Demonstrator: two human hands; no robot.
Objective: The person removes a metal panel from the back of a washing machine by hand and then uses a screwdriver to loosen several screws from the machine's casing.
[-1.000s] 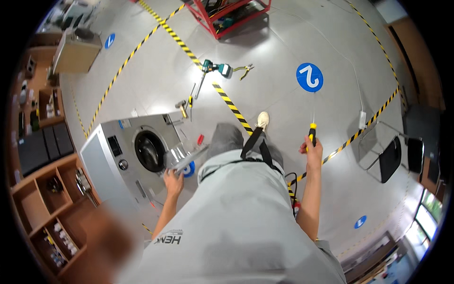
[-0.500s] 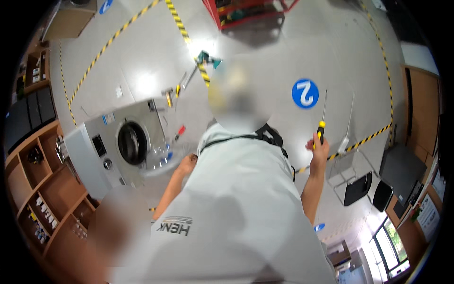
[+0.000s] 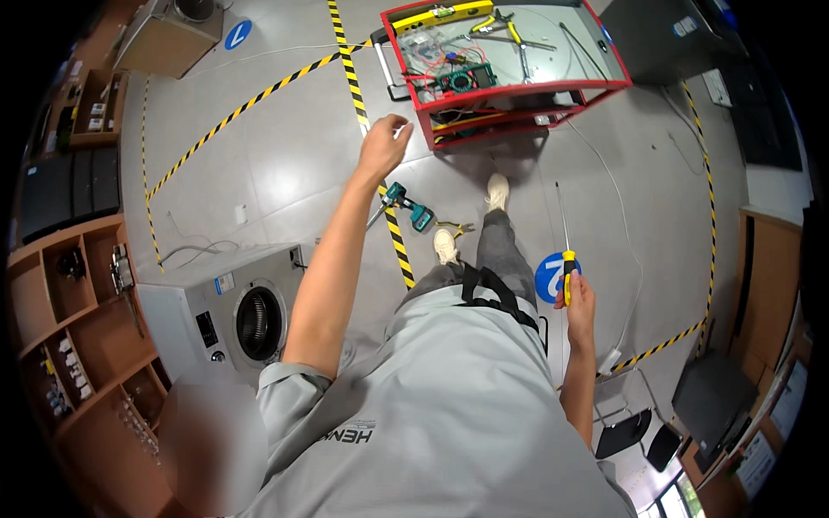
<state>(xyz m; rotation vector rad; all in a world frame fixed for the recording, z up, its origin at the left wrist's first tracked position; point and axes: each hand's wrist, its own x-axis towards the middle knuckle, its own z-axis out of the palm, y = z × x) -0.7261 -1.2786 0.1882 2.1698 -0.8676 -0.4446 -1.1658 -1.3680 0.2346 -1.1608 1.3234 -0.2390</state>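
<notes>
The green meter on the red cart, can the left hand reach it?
Probably yes, with a longer stretch: the left hand looks empty, the green meter lies near the close edge of the red cart, and nothing tall seems between.

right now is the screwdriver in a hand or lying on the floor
In a hand: the right hand grips the screwdriver by its handle, shaft sticking out.

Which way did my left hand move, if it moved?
Yes, the left hand moved away from the washing machine, toward the red cart.
</notes>
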